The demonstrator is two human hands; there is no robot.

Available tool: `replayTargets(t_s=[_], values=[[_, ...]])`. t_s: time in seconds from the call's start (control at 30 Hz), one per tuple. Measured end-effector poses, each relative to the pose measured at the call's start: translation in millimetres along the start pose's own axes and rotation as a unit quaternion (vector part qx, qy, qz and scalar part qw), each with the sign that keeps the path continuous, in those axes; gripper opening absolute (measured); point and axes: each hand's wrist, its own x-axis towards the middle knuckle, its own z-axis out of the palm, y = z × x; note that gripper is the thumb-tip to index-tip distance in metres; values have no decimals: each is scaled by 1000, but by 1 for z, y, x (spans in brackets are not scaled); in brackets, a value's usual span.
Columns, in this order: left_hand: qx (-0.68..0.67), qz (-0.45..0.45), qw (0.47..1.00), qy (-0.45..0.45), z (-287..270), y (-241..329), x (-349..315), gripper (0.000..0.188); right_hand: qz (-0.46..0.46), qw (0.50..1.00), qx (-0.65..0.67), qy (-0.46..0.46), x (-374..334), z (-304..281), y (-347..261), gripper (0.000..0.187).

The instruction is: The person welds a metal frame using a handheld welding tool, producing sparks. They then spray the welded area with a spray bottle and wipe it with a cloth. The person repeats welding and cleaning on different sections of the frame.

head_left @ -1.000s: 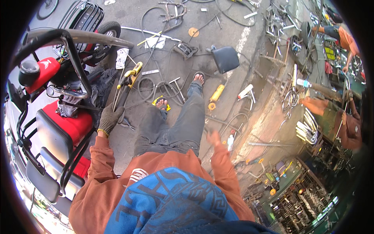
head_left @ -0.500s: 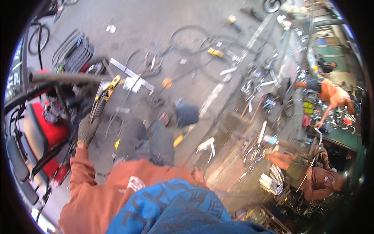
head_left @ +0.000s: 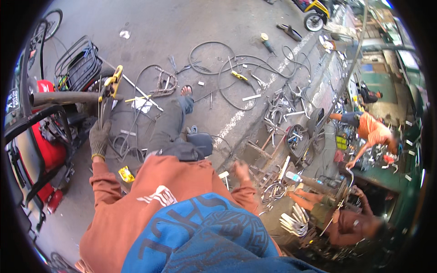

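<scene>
Head view | gloved left hand (head_left: 99, 139), fingers wrapped round a yellow-and-dark tool (head_left: 110, 83), and that tool crosses in front of the grey tube (head_left: 63, 98) by the red vehicle (head_left: 43, 152) | right hand (head_left: 241, 170) over the ground (head_left: 154, 27), blurred, can't tell if its fingers are open or closed

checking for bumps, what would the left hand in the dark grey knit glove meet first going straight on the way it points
Beyond the long yellow-headed tool it holds, the left hand would likely meet the long grey-brown tube first, though depth is unclear.
</scene>
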Motion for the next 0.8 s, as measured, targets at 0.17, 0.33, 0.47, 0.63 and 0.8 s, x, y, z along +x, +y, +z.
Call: replayTargets(t_s=[0.17,0.33,0.47,0.63,0.8], values=[[8,-45,999,1,45,22,40,44,-153,986,-60,-30,102,6,-293,47],[44,-140,989,-31,96,67,99,50,-335,907,-254,-13,179,70,-594,43],[44,-157,986,-35,130,113,140,50,-476,837,-265,-53,220,157,-742,45],[14,-177,983,-49,137,157,156,47,-329,912,-190,-152,267,273,-804,54],[18,-203,979,-6,139,187,142,48,-267,946,-17,-185,340,409,-803,80]])
